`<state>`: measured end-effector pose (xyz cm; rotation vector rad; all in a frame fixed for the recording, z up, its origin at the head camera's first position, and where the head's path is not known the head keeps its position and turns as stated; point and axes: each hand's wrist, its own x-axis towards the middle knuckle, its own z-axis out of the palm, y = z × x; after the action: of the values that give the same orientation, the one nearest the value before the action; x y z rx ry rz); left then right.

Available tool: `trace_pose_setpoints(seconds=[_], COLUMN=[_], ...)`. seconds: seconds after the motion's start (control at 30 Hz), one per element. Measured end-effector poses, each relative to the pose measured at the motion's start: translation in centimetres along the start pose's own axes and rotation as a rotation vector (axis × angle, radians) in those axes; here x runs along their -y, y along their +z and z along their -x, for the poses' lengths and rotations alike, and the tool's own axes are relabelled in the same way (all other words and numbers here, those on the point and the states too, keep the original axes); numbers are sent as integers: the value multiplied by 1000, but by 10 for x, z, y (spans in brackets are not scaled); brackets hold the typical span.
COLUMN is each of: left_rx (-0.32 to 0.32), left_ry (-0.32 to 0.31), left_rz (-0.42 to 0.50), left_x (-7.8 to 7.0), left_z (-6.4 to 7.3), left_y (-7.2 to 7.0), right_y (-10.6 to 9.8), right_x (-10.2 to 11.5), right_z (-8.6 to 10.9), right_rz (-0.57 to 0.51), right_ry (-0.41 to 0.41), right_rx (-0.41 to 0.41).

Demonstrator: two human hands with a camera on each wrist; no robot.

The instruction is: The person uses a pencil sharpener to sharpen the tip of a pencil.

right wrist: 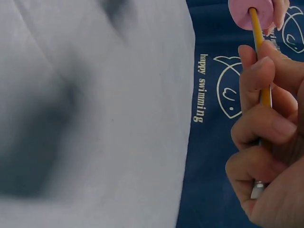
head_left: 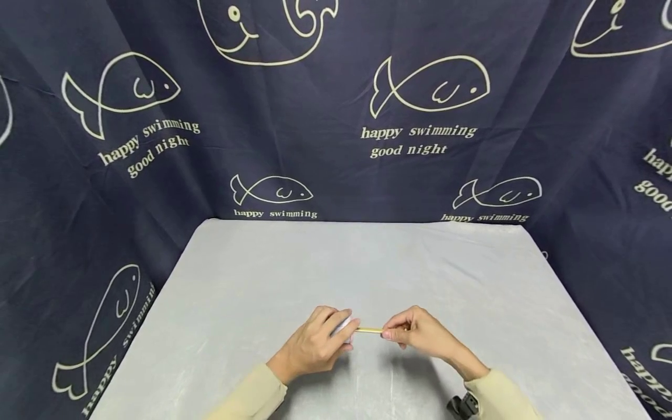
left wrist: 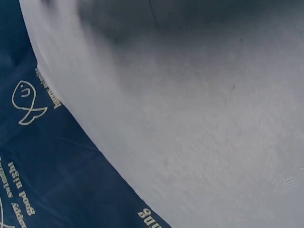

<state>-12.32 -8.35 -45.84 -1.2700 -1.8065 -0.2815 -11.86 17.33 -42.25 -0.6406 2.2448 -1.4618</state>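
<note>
My left hand point(head_left: 313, 345) grips a small pale pencil sharpener point(head_left: 343, 325), its fingers wrapped over most of it. In the right wrist view the sharpener's round pink face point(right wrist: 240, 13) shows, with a yellow pencil point(right wrist: 257, 29) in its hole. My right hand point(head_left: 422, 333) pinches the pencil point(head_left: 370, 330) between thumb and fingers, a short way from the sharpener. Lower along that hand, a silvery end point(right wrist: 258, 190) of the pencil shows past the curled fingers. The pencil's tip is hidden inside the sharpener. No part of the left hand shows in the left wrist view.
Both hands are above the near part of a table with a pale grey cover point(head_left: 367, 268). Dark blue curtains point(head_left: 336, 116) with fish drawings and lettering stand behind it and at both sides. A black device point(head_left: 463, 405) is at the right wrist.
</note>
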Motion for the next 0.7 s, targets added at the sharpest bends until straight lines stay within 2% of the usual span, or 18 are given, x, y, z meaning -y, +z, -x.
trace_pose_setpoints(seconds=[0.1,0.17,0.27,0.37,0.43,0.57,0.7], left_rx=[24,65,156,259,329,460,534], left_ry=[-41,-113,-271,-444,-548,-725,-868], left_rz=[56,125,251,402,503,696,866], left_x=[5,9,15,22,25,29,28], left_z=[-1,-1,-4,-10,-16,-26,-33], left_y=[-3,-7,-15,-25,-31,-39,-41], right_y=[6,11,18,20,19,18,18], right_x=[1,-1,-5,-10,-11,-9,-3], right_z=[0,0,-1,-1,-1,-2,-6], right_rz=[158,295,525,702,757,807,904], right_ry=[-12,-85,-313,-560,-686,-877,-1028], right_rx=[-106,-212,-394,-543,-607,-681,-813])
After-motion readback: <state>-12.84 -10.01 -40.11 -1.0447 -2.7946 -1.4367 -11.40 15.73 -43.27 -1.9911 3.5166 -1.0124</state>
